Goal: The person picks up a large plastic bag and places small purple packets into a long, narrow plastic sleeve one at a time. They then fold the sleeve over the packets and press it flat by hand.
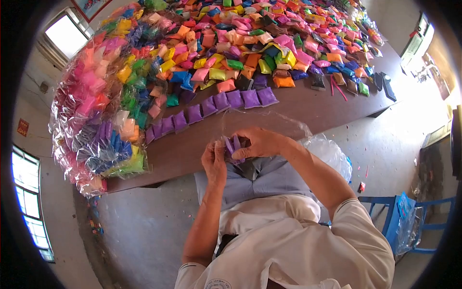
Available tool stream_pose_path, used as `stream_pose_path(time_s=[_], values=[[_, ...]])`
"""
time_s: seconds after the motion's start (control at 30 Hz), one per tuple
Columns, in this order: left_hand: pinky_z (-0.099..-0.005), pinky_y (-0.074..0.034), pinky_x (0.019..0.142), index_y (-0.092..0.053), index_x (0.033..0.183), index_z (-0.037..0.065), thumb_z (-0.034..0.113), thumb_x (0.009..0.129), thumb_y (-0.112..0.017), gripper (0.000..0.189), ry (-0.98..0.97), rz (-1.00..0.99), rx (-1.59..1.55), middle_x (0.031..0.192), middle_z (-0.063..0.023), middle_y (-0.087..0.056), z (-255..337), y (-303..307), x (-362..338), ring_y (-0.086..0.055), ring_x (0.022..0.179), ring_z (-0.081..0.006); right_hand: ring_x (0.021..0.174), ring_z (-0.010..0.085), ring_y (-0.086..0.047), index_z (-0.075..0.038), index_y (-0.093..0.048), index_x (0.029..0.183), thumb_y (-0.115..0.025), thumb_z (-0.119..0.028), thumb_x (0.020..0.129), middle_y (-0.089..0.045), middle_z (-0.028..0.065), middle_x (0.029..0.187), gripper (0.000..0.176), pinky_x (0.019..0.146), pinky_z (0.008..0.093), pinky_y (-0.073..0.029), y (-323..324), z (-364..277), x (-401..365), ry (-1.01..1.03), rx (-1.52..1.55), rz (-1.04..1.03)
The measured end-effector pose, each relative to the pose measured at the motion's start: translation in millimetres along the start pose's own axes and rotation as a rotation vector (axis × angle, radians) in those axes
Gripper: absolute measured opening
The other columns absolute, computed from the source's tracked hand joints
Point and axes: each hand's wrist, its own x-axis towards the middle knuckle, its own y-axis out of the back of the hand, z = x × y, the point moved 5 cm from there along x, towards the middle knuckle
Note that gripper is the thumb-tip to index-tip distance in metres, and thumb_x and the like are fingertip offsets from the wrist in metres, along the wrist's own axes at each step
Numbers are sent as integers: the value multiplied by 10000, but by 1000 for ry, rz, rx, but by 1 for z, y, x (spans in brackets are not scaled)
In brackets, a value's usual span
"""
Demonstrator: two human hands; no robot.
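Note:
My left hand (pixel 214 158) and my right hand (pixel 260 142) meet over my lap, by the near table edge. Both are closed on a few small purple packets (pixel 235 148), pinched upright between them; the fingers partly cover them. On the table just beyond lies a row of purple packets (pixel 208 106), side by side in a slanting line. A thin clear plastic sheet or bag edge (pixel 288 118) lies around my hands.
A big heap of coloured packets (pixel 231 33) covers the back of the brown table (pixel 308 103). Clear bags full of packets (pixel 91 106) stand at left. Pink sticks (pixel 339 89) and a black tool (pixel 388 86) lie at right. A blue chair (pixel 392 221) stands at lower right.

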Motion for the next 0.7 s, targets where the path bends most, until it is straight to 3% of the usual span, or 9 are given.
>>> stream_pose_path(time_s=[0.13,0.33,0.7], values=[[-208,-370,670,-592,879,49,285,998,-541,270,-11,20,8,805,45,-507,-12,3,1,-427,760,-50,864,210,-635,-3,-604,1140,-821,-393,684,-659,118,930,638,790,341,-503,-5,-6,-2,156,-60,188],[-213,-364,664,-585,873,46,307,1002,-532,297,-39,13,46,797,47,-484,-14,5,2,-407,748,-54,872,245,-639,-1,-597,1144,-801,-312,624,-658,139,946,639,807,348,-499,-10,-2,3,82,-60,235],[-218,-412,731,-648,1057,18,320,1000,-532,328,23,-36,-41,925,22,-611,1,4,1,-509,826,-70,891,226,-626,-27,-586,1161,-760,-197,672,-648,124,966,547,807,338,-495,-5,2,5,128,-17,266]])
